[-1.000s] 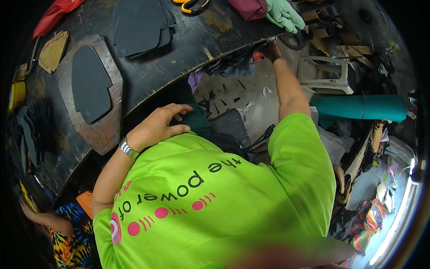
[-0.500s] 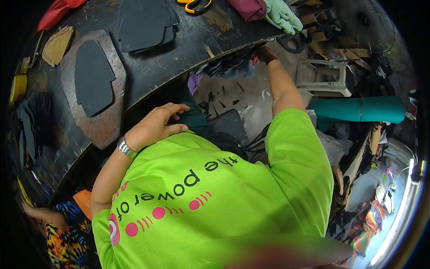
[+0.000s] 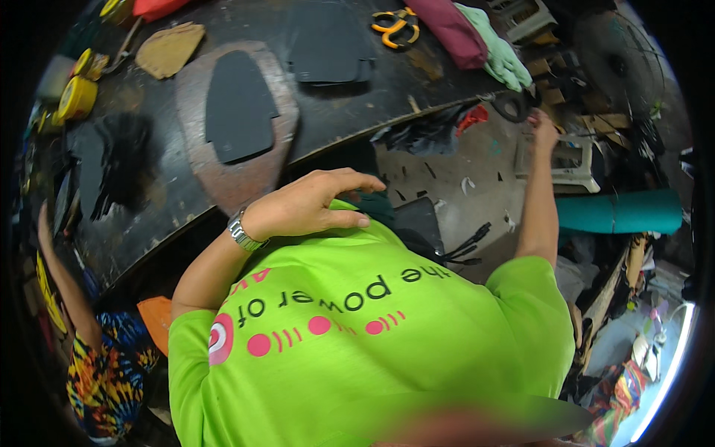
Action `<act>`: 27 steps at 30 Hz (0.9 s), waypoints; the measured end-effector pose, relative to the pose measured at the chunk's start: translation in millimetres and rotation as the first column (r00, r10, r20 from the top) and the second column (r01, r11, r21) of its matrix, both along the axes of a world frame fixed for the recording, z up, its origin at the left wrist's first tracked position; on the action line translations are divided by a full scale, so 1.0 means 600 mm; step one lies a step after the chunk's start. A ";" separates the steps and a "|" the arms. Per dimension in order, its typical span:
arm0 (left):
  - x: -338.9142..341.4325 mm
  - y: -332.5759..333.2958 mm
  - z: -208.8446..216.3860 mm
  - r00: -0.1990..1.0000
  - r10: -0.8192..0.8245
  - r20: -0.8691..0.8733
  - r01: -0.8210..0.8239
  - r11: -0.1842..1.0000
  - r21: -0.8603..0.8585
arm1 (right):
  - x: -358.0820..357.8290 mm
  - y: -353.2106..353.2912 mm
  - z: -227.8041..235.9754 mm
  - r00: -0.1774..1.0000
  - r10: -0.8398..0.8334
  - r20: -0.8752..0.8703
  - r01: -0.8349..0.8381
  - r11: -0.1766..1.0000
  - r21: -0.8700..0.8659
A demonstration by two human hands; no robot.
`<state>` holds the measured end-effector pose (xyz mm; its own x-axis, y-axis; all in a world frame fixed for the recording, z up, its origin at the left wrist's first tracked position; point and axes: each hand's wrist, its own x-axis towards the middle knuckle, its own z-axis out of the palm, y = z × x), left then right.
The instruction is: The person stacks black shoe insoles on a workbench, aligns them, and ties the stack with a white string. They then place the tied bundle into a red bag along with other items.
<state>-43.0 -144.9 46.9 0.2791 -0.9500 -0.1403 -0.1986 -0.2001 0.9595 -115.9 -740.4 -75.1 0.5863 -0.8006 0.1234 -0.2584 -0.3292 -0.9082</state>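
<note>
My left hand [image 3: 316, 201] rests palm down over my lap, its fingers stretched out and holding nothing. A metal-band watch sits on that wrist. My right arm reaches out past the table edge, and my right hand [image 3: 545, 128] is beside a black ring [image 3: 512, 106] and the pale plastic stool [image 3: 575, 165]. Its fingers are small and blurred, so what they hold, if anything, cannot be made out. In front of me a black shaped piece [image 3: 238, 108] lies on a worn board [image 3: 195, 112]. A stack of similar black pieces [image 3: 328, 52] lies beyond it.
Orange-handled scissors [image 3: 396, 28], maroon cloth [image 3: 450, 30] and a pale green glove [image 3: 503, 56] lie on the dark table [image 3: 167, 179]. Yellow tubs [image 3: 78, 97] stand at far left. A teal roll [image 3: 625, 212] and a fan [image 3: 618, 59] are right. Another person's arm [image 3: 67, 283] shows left.
My right hand has moved right, away from the dark bundle with red under the table edge, toward the stool. The view has shifted left; my left hand stays over my lap.
</note>
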 end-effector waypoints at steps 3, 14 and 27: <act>0.004 0.044 0.027 0.993 0.118 -0.028 -0.120 0.990 -0.076 | 0.016 0.090 0.121 0.953 0.019 0.303 -0.060 0.990 0.127; 0.003 0.233 0.014 0.708 0.672 -0.217 -0.706 0.676 -0.211 | 0.225 0.433 0.242 0.831 0.547 -0.104 -0.511 0.675 -0.532; 0.011 0.233 0.011 0.651 0.756 -0.070 -0.744 0.617 -0.255 | 0.476 0.332 0.213 0.838 0.300 -0.455 -0.541 0.564 -0.624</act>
